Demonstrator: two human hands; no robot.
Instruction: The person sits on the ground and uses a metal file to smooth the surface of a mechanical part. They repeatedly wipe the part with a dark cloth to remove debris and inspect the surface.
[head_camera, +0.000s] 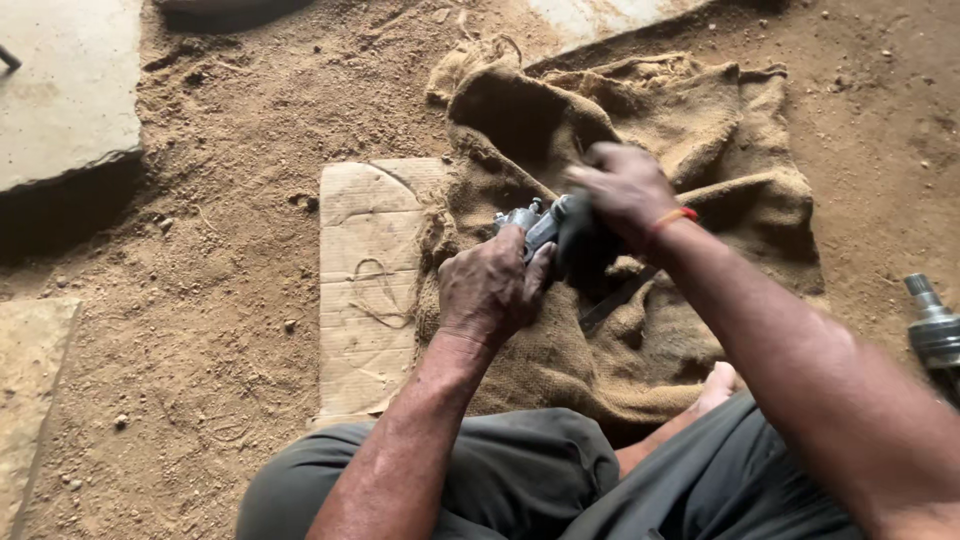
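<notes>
Head view, left hand: left hand (488, 290) was clamped around the near end of a small grey metal part (535, 225), holding it over the burlap sack (700, 130).
Head view, right hand: right hand (622, 185) was closed over the part's far end through a dark rag (580, 240); motion blur hid the finger detail.
Part location: between both hands, above the sack, beside the cardboard sheet (368, 290).
Surroundings: sandy ground (220, 330); metal shaft (935, 325) lay well apart at the right edge.
Risk: my read, the rag grip could slip and drop the part into sand, fouling it with grit.
</notes>
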